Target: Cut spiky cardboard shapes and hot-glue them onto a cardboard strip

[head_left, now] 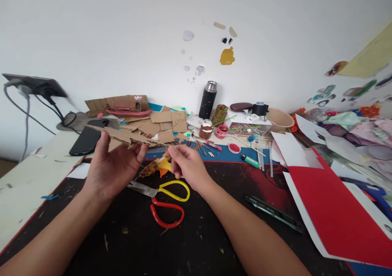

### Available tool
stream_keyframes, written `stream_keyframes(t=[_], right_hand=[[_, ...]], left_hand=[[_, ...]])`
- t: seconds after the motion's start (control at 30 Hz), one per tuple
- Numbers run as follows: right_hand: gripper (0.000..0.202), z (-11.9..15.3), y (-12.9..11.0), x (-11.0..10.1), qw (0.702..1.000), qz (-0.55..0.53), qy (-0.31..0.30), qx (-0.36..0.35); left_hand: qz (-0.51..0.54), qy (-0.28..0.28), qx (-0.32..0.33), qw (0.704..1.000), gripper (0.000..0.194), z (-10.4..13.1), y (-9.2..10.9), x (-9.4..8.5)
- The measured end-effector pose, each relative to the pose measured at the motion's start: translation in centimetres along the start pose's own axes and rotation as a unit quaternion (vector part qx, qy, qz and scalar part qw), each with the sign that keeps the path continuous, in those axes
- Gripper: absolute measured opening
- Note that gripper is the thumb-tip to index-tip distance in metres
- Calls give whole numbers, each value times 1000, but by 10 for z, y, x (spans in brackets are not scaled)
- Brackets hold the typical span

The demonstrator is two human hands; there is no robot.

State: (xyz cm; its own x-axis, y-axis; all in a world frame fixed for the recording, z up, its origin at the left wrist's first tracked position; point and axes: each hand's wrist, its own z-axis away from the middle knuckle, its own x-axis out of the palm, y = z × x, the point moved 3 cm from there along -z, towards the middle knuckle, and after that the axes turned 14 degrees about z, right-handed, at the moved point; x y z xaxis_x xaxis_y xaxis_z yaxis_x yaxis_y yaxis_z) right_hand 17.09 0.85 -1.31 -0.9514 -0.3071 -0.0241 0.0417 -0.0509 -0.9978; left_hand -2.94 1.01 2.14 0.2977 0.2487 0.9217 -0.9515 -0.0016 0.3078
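Note:
A thin, ragged-edged strip of cardboard (122, 134) is held up over the dark mat. My left hand (114, 168), palm up, grips its left part between thumb and fingers. At the strip's right end my right hand (185, 163) has its fingertips pinched together on the edge. Just below the hands lie scissors (157, 192) with one yellow and one red handle, their blades pointing left. Behind them is a yellow glue gun (164, 164) with a stained front, partly hidden by my right hand.
Cardboard scraps (153, 125), a black flask (208, 100), paint jars (206, 130) and sticks line the back. A black phone (87, 139) lies left. A cutter (274, 212), green lighter (251, 161) and red sheet (339, 210) are at right.

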Motion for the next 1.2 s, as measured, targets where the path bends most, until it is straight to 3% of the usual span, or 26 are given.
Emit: stream_keyframes(t=[0.37,0.83,1.03,1.13,1.2], right_hand=[[47,1,-4,2,1000,15,-15,1],[57,1,-2,3,1000,14,-23,-2],[56,1,-2,2,999,26,-30,-14],[55,2,-3,-2,996,82,-14,-22],[52,4,-7,-7,981,186,22,-50]], left_hand=[[-39,15,-8,999,59,7,-5,6],[-34,-2,-11,999,58,4,-4,1],[-29,-13,3,999,50,3,1,7],[-13,15,21,1000,50,0,5,7],[-4,34,27,999,51,-2,6,6]])
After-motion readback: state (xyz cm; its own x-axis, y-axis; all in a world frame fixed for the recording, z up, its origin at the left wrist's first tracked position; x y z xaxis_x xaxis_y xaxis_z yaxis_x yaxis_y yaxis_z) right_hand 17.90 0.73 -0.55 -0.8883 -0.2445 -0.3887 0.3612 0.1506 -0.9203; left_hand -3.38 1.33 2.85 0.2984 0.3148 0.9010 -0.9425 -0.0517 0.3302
